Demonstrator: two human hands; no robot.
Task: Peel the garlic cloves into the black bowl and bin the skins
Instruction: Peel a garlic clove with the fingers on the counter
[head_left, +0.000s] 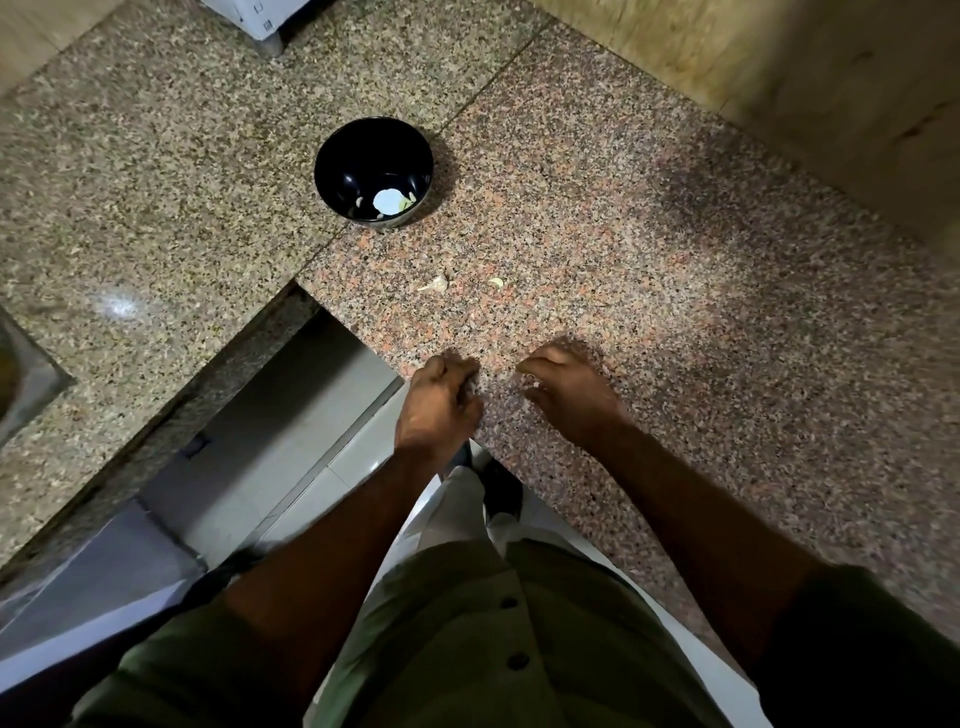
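**Two hands at the counter edge, garlic lying loose beyond them**

Two bare hands sit low over the speckled granite counter (675, 291), close to its near edge. Starting at the far left, a steel sink (23, 379) cuts into the worktop, only its corner showing. Further in, the black bowl (374, 171) stands on the counter well beyond the hands; inside it lie a few pale peeled cloves (387, 201), one bright in the light, the rest small and hard to count.

Nearer the person, the left hand (439, 402) hovers at the corner of the counter with its fingers curled in toward the palm. The frame is blurred there, and I cannot tell whether anything is pinched between them. Between the bowl and the hands, an unpeeled garlic clove (435, 284) with a pointed tail lies on the granite, and just to its right, apart from it, a smaller clove (496, 282).

The right hand (566, 387) is just beside the left, a small gap between their fingertips. Its fingers are bent downward over the stone, loosely hooked; something pale shows faintly near the fingertips, too blurred to name, so I cannot say whether it holds anything.

Below the hands, a green buttoned shirt (467, 623) fills the bottom of the view, above a pale tiled floor (291, 441).
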